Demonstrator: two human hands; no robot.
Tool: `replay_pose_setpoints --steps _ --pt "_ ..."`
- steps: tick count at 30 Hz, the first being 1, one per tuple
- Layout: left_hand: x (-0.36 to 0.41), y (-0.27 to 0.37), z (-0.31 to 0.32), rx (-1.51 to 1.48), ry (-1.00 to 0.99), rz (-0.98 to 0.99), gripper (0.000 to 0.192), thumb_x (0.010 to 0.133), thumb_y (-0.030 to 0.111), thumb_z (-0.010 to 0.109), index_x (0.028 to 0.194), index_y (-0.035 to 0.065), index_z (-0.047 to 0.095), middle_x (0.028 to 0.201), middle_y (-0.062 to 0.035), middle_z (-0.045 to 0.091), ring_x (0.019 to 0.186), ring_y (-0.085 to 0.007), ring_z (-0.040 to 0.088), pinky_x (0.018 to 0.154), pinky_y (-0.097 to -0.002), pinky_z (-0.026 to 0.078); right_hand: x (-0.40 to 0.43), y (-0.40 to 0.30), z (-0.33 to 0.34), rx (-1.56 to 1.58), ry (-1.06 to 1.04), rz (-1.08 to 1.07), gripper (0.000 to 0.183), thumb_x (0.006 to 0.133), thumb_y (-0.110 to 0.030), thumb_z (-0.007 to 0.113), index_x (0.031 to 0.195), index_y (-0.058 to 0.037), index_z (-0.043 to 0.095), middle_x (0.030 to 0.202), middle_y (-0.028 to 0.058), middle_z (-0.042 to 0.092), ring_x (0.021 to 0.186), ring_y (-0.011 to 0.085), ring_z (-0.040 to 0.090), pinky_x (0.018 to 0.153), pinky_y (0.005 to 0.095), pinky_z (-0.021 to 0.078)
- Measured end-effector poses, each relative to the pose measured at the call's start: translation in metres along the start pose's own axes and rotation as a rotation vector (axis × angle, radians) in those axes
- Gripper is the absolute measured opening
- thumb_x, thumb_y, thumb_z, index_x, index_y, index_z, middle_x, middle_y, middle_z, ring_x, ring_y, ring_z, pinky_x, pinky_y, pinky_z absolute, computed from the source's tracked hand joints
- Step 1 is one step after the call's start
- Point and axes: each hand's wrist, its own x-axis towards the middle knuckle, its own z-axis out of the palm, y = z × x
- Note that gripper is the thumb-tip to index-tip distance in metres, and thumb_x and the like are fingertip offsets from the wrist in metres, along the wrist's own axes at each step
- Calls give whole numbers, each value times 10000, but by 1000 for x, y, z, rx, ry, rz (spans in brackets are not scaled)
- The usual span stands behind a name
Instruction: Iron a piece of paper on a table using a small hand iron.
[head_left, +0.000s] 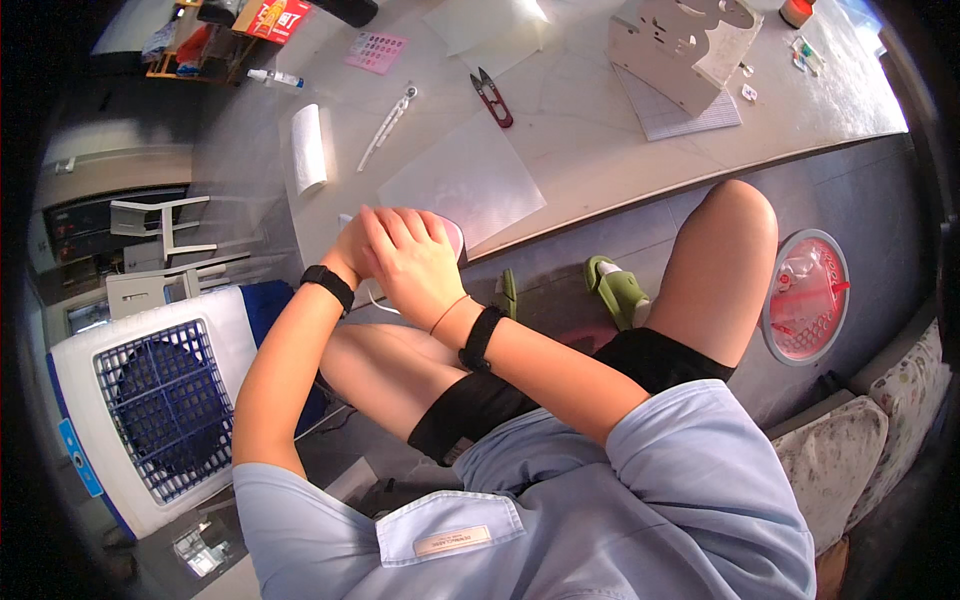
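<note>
My right hand (415, 262) lies across my left hand (352, 244) at the table's near edge. Its fingers are extended and close together. Most of my left hand is hidden beneath it. A rounded object with a pinkish face and a dark side (457, 238) shows just past my right fingers; what it is, and whether a hand grips it, cannot be told. A thin white cable (384, 303) hangs below the hands. Beyond them a translucent ribbed sheet (480, 184) lies on the table, with red-handled thread snips (495, 102) and a white slotted stick (387, 129) farther off.
A white paper roll (309, 150) lies at the table's left. A pale cut-out holder (675, 56) stands on a ribbed pad (660, 120) at the right. A pink dotted card (376, 52) and a small bottle (276, 78) lie farther back. An air cooler (225, 322) stands left, a red basket (841, 300) right.
</note>
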Motion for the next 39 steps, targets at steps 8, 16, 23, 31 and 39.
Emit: replay_pose_setpoints --steps 8,16,23,31,39 --pt "36 -10 1 49 43 166 201 778 220 615 956 128 609 910 -72 639 825 -278 609 671 -381 496 12 12 -4 -73 4 39 481 739 -125 523 1209 -26 519 1146 135 552 1085 286 499 950 435 346" --pt "55 -5 20 41 289 -6 224 771 228 622 939 82 606 930 -101 643 844 -291 614 667 -388 495 39 36 -12 10 71 -64 266 718 -185 572 948 -69 639 937 101 631 954 262 556 905 443 376" --pt "42 50 60 15 521 -424 238 788 251 606 950 77 608 954 -113 641 856 -271 620 677 -378 504 35 42 -8 76 -254 43 188 732 -233 590 766 -80 694 820 74 664 854 265 593 873 390 430" --pt "47 113 30 -367 599 -745 344 834 255 571 1083 31 495 934 -168 631 865 -356 603 699 -446 506 16 24 -52 97 -150 8 309 825 -149 551 1108 -43 610 1209 142 576 1176 401 448 1014 462 343" --pt "53 146 36 -1186 1151 -614 374 936 91 462 1264 -32 332 1213 -223 397 1059 -310 512 943 -371 424 5 47 -60 220 -261 234 392 920 -271 526 1196 6 527 1253 186 532 1038 327 557 891 389 447"
